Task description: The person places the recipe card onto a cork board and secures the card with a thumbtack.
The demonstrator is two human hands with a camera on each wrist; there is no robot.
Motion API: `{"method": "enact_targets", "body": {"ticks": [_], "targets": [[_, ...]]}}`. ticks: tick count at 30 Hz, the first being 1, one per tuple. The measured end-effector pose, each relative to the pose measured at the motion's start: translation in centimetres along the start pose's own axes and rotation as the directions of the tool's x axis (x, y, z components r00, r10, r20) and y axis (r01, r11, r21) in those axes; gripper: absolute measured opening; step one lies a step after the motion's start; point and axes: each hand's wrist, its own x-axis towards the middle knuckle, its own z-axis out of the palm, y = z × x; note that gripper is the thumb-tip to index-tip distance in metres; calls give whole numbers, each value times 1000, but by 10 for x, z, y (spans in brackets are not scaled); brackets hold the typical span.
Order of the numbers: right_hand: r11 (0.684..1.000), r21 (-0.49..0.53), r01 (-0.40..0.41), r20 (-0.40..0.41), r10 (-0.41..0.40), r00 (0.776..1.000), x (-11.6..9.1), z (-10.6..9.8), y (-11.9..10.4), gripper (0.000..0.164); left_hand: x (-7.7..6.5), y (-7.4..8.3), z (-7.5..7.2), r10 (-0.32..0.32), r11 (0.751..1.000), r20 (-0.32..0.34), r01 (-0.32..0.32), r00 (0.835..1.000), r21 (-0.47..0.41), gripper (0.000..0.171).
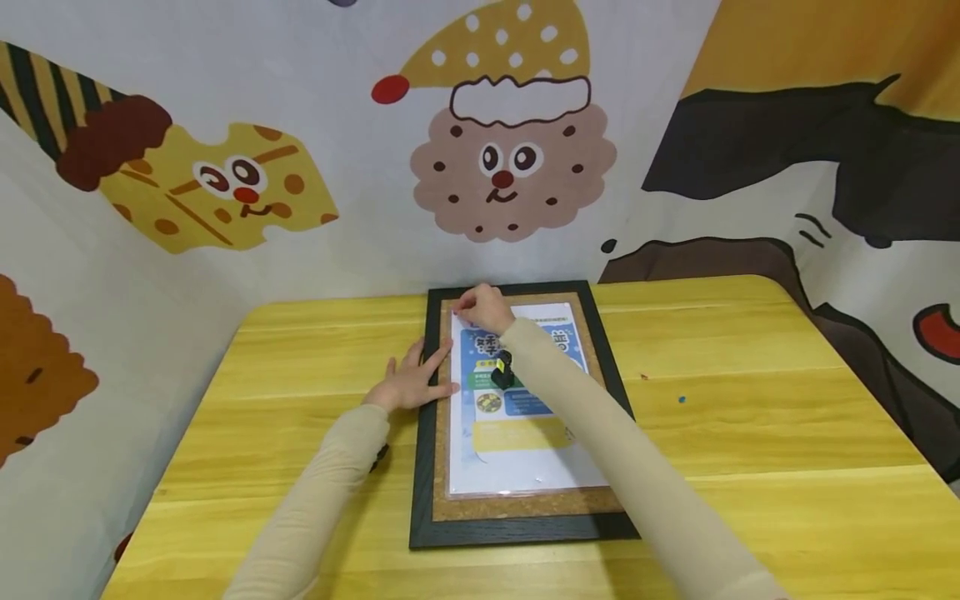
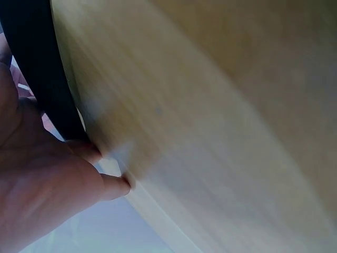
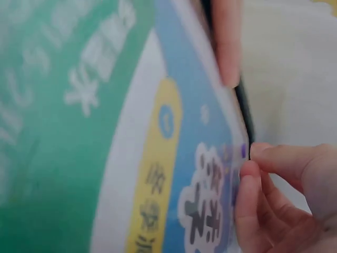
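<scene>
A laminated poster [image 1: 510,471] with blue, green and yellow print lies on a cork board [image 1: 517,507] in a black frame [image 1: 525,530]. At the poster's upper left corner my right hand [image 1: 486,308] pinches a small pushpin between thumb and fingertip, mostly hidden by the fingers. In the right wrist view, those fingertips [image 3: 255,166] meet right at the poster's edge, beside a purple spot. My left hand [image 1: 408,382] rests spread over the frame's left side, fingers straight, tips on the poster's left margin. The left wrist view shows its palm side by the black frame.
On the yellow wooden table [image 1: 780,467], right of the frame, lie a small blue pushpin [image 1: 682,399] and a tiny red piece [image 1: 644,377]. A cloth wall [image 1: 360,250] with cartoon prints stands behind the table's far edge. My right forearm [image 1: 600,417] crosses over the poster.
</scene>
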Motion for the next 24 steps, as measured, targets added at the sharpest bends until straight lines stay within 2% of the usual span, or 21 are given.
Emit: {"method": "enact_targets", "body": {"ticks": [5, 15, 24], "targets": [[997, 71, 11, -11, -10, 1000, -10, -9, 0, 16, 4, -3, 2, -16, 1000, 15, 16, 1000, 0, 84], [997, 80, 11, 25, -13, 1000, -21, -23, 2, 19, 10, -10, 9, -3, 1000, 12, 3, 1000, -8, 85], [996, 80, 48, 52, -53, 997, -37, -31, 5, 17, 1, 0, 0, -6, 1000, -3, 6, 1000, -8, 83]]}}
